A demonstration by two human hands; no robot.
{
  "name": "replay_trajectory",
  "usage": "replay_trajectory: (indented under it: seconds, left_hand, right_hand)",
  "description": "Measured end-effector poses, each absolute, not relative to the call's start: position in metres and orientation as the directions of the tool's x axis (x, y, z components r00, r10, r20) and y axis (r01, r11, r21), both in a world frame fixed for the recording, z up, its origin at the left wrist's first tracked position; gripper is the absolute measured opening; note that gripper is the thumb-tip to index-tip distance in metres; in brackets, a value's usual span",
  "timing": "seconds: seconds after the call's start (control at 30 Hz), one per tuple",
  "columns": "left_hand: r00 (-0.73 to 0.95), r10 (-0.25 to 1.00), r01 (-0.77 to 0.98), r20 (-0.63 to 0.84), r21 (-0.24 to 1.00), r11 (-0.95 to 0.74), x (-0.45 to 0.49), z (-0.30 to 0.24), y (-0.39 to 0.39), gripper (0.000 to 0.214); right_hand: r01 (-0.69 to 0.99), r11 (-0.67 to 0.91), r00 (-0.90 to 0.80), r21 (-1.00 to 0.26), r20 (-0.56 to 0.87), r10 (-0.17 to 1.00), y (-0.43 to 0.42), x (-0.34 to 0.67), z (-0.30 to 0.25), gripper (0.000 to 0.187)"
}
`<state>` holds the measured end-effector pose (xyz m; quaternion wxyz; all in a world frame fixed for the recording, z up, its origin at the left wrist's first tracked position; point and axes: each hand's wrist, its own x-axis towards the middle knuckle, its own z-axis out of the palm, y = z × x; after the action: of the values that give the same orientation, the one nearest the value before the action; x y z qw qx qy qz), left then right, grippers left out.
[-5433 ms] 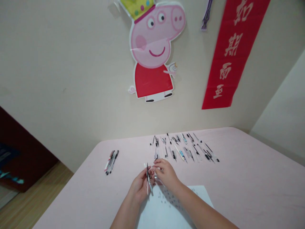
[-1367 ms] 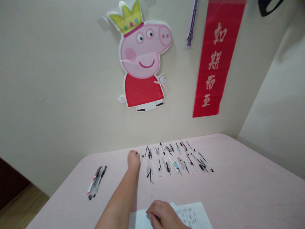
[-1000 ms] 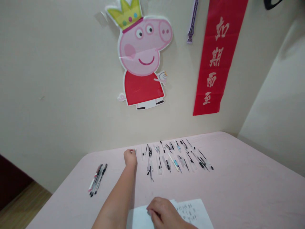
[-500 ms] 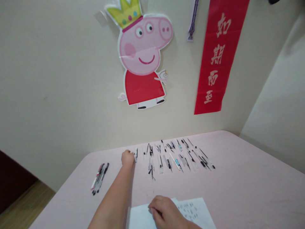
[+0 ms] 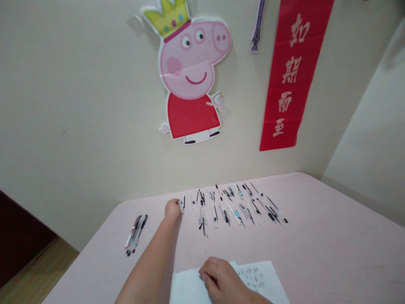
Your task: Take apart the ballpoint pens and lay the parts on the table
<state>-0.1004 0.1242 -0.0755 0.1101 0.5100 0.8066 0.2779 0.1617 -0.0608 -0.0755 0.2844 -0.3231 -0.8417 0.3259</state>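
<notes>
Two hands; one paper sheet (image 5: pixel 186 289); one bundle of pens (image 5: pixel 136 234), about four; two rows of pen parts (image 5: pixel 240 207), too small to count; the left hand (image 5: pixel 172 209) reaches far, fingertips at a short pen part (image 5: pixel 182 203) at the rows' left end, its long axis near-to-far; whether it is pinched cannot be told; the right hand (image 5: pixel 218 278) lies curled closed on the sheet; the pink table (image 5: pixel 332 253) is bare right of the rows and between rows and sheet; the wall (image 5: pixel 79 105) rises just beyond.
</notes>
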Motion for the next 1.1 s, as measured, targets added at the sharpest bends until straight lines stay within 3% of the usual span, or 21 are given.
replay_trajectory:
  seconds: [0.43,0.5,0.73,0.9,1.1]
  left_hand:
    - [-0.480,0.864,0.675,0.151,0.693,0.254,-0.086,-0.063,0.104,0.029]
    - [-0.496,0.853,0.644,0.163,0.728,0.235,-0.081,-0.061,0.088,0.020]
    - [-0.452,0.876,0.562,0.166,0.816,0.136,-0.046,-0.072,-0.013,0.025]
    - [-0.296,0.941,0.611,0.165,0.790,0.053,-0.026,-0.081,-0.072,0.024]
    - [-0.213,0.958,0.674,0.193,0.738,0.001,-0.026,-0.077,-0.080,0.018]
  right_hand:
    - [0.355,0.573,-0.632,-0.738,0.263,0.729,-0.062,0.160,-0.072,0.023]
    - [0.354,0.572,-0.633,-0.740,0.260,0.729,-0.062,0.161,-0.070,0.023]
    - [0.377,0.500,-0.598,-0.780,0.207,0.774,-0.063,0.160,-0.061,0.025]
    - [0.364,0.446,-0.570,-0.818,0.183,0.801,-0.064,0.160,-0.058,0.026]
    - [0.354,0.436,-0.562,-0.827,0.185,0.806,-0.063,0.160,-0.060,0.026]
